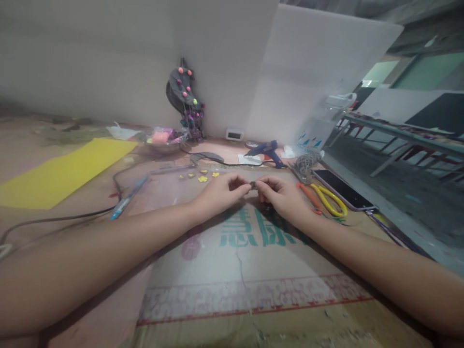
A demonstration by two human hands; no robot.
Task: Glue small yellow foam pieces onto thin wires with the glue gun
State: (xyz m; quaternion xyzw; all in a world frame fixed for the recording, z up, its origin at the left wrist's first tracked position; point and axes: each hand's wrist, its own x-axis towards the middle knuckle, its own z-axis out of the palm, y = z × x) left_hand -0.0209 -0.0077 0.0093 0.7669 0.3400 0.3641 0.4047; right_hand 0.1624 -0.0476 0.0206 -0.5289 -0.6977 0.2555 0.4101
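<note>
Over the middle of the table, my left hand [223,193] and my right hand [279,193] meet fingertip to fingertip. Between their thumbs and forefingers they pinch one small dark piece [253,185], mostly covered by the fingers, so its kind does not show. Just beyond my left hand lie several small yellow flower cut-outs [202,179] and little yellow-and-grey pieces [191,176]. To the right of my right hand are scissors with orange and yellow handles [328,200].
A blue glue gun [266,152] lies behind the hands, its cord trailing left. A phone [342,188] and a ball of grey yarn [306,164] are at right. Yellow sheet [72,171] and a blue pen [129,197] lie left. A grey crescent ornament [183,92] leans against the back panel.
</note>
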